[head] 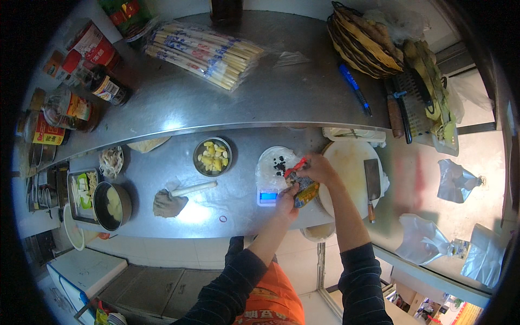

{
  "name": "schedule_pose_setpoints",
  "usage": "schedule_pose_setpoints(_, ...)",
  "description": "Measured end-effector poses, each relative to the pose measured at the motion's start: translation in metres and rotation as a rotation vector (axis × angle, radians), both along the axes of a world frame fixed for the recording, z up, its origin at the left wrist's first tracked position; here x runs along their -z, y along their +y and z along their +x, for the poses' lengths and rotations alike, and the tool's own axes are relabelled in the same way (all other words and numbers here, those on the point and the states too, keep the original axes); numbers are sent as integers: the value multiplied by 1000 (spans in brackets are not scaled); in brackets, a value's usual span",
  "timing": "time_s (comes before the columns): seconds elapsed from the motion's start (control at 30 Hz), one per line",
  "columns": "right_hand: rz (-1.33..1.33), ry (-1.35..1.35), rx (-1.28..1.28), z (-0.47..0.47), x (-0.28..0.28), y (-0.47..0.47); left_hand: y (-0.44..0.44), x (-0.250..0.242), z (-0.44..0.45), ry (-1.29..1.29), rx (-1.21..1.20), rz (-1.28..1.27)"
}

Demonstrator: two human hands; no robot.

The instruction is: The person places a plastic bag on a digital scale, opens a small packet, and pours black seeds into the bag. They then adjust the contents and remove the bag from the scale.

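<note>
My left hand (287, 200) and my right hand (321, 170) both grip a printed plastic food packet (306, 194) with a red top edge. The packet is tilted, its top end over the edge of a white digital kitchen scale (263, 183) with a lit blue display (268, 198). Small black pieces (279, 165) lie scattered on the clear film over the scale's plate. What is inside the packet is hard to make out. Just right of my hands is a round white chopping board (345, 160), with a cleaver (372, 183) lying across its right side.
Left on the steel counter (162, 162) are a metal bowl of peeled garlic (212, 156), a rolling pin (194, 188) by a brown cloth (168, 203), a red ring (222, 219) and a pot (111, 205). The shelf above holds packaged chopsticks (203, 53), sauce bottles (107, 85) and a blue marker (355, 89).
</note>
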State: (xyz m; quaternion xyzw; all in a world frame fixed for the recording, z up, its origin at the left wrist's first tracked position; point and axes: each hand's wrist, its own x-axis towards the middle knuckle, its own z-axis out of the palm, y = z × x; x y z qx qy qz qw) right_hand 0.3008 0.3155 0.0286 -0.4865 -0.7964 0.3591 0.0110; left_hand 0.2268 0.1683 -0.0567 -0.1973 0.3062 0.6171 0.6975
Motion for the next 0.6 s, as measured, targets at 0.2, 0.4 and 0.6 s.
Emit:
schedule_pose_setpoints(0.2,-67,-61,27,2,-1,-2,4,1,-9,-155,-32,53)
schedule_pose_setpoints(0.4,-86,125,43,5,15,-11,10,1,-21,-90,45,8)
schedule_pose_setpoints(0.6,-224,62,83,5,26,-10,13,3,-26,-125,6,44)
